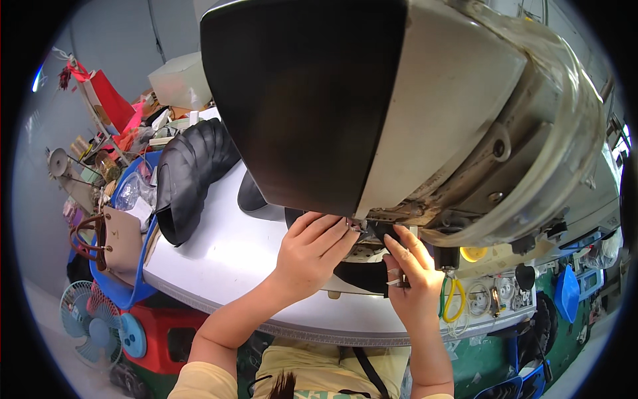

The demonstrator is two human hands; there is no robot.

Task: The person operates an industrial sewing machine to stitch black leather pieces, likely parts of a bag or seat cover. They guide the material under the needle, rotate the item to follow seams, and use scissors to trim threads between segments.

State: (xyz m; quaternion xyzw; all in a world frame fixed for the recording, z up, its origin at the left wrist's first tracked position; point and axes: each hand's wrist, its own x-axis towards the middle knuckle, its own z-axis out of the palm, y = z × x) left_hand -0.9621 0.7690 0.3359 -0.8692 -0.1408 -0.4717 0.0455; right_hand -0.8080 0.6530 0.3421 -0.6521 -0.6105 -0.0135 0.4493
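A large sewing machine [452, 100], with a dark front cover, fills the upper middle and hides much of the work area. Close to its needle area, my left hand [311, 256] lies with fingers stretched out, the tips at a black leather-like piece [362, 274]. My right hand [412, 269] is on the right side of that piece, its thumb and bent fingers around the edge. Light wraps show on one of its fingers. Part of the piece is hidden under the machine and my fingers.
On the white table [219, 266], a row of nested black pieces [193, 176] stands left, beside another black piece [256, 196]. Further left are a blue bin [143, 279], a beige handbag [123, 243] and a fan [93, 322]. Yellow-handled snips [455, 299] lie right.
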